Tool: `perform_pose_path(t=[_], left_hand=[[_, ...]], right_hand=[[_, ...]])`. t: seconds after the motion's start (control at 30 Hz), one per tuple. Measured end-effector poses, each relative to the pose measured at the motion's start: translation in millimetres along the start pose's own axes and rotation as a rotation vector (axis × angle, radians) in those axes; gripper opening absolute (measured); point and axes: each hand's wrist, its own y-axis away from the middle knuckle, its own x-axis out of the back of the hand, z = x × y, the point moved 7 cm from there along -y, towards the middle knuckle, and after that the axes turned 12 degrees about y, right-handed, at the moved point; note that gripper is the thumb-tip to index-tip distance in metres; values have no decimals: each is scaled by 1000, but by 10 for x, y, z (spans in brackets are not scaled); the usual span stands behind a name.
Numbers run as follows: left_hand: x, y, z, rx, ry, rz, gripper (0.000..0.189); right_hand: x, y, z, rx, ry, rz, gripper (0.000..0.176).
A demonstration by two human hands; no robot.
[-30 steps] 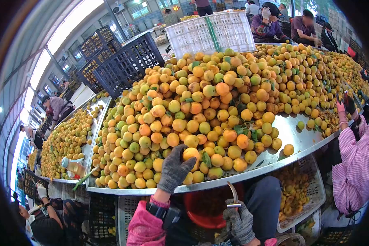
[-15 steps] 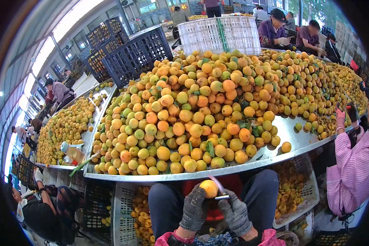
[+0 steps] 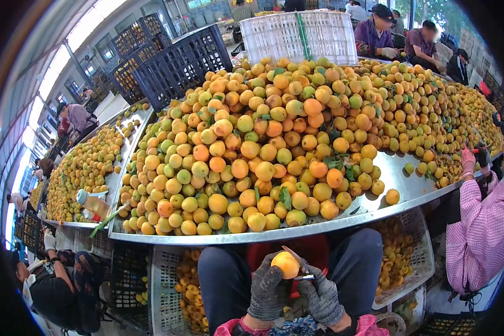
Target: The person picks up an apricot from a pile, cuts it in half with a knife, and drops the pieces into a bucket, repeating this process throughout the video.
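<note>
- A big, bright workroom here, and the metal worktop [image 3: 395, 171] sweeps across the middle of the frame, loaded with a great heap of orange, yellow and green fruits [image 3: 263, 140].
- Lower centre, here's the action: a single fruit [image 3: 286, 265] off the worktop, above the person's lap, with the gloved left hand [image 3: 267, 291] grasping it, fingers curled round its left side.
- And the right hand [image 3: 322, 297], fingers wrapped about a small knife [image 3: 304, 276], its blade up along the fruit's right side! Has it broken the skin? I cannot tell.
- Looks like the cutting step, probably right at its start.
- The next move, I'd judge, calls for a firm left-side hold, a controlled blade, and fingertips clear of that edge.
- Behind the hands, a red container [image 3: 260, 251] between the knees.
</note>
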Motion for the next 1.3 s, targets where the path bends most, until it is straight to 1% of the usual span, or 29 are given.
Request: perform_pose_path(t=[0.03,0.07,0.1,0.13,0.2,0.33,0.4,0.43,0.47,0.5,0.53,0.57,0.63,0.67,0.7,0.77,0.8,0.87,0.9,0.97,1.0,1.03,1.1,1.13,1.17,1.2,1.23,1.27,1.3], left_hand=[[10,-23,20,3,-1,7,57],[8,-62,45,26,-91,-32,57],[-5,-79,60,51,-178,-77,57],[43,-99,90,54,-177,-68,57],[130,-155,100,123,-389,-69,57],[143,-213,77,140,-382,-49,57],[178,-256,104,153,-536,-78,53],[185,-277,151,157,-535,-73,53],[166,-306,195,196,-626,-116,59],[147,-333,253,237,-717,-158,64],[142,-377,320,237,-826,-263,58],[128,-407,386,242,-827,-255,58],[-17,-390,390,320,-1172,-450,54],[-62,-379,411,307,-1227,-500,51],[-60,-381,431,308,-1225,-499,51],[-34,-363,415,309,-1546,-599,47],[-77,-357,415,311,-1543,-595,47],[-288,-270,318,130,-1910,-857,41],[-293,-253,273,131,-1907,-852,41],[-321,-191,168,-32,-2158,-950,41],[-271,-222,137,53,-2175,-923,45],[-258,-204,130,46,-2175,-913,45],[-380,-144,384,-433,-2135,-626,57],[-354,-58,409,-428,-2147,-589,57],[-341,10,576,-455,-1945,-336,63],[-264,94,715,-479,-1731,-103,70],[-130,138,650,-505,-1538,-147,76],[29,209,494,-379,-1391,-73,73],[142,243,347,-262,-1236,-5,70]], right_hand=[[7,-9,-25,46,6,4,42],[5,-21,30,37,1,-6,42],[-12,-6,109,0,-15,-86,42],[-41,14,176,-38,-30,-166,41],[-53,-8,206,-16,-26,-182,40],[-66,-35,247,-6,22,-200,40],[-56,-49,296,-16,34,-229,40],[-57,-54,322,-19,47,-261,41],[-25,-72,346,-25,44,-268,41],[3,-92,308,69,141,-296,43],[18,-106,256,163,237,-323,44],[55,-147,224,158,232,-329,44],[36,-191,108,284,423,-457,46],[12,-184,98,327,452,-479,50],[18,-201,69,326,453,-482,50],[-69,-195,44,328,652,-651,53],[-105,-198,28,322,676,-700,58],[-188,-198,40,356,689,-705,59],[-236,-191,59,387,705,-703,60],[-319,-203,147,399,724,-675,62],[-324,-209,158,409,742,-636,65],[-331,-168,153,418,746,-640,65],[-196,-210,44,304,669,-380,67],[-175,-211,73,194,674,-381,65],[-220,-160,71,217,663,-402,65],[-192,-104,92,177,585,-307,65],[-174,-58,117,136,509,-215,65],[-238,-3,82,194,430,-222,63],[-300,51,95,208,425,-245,63]])
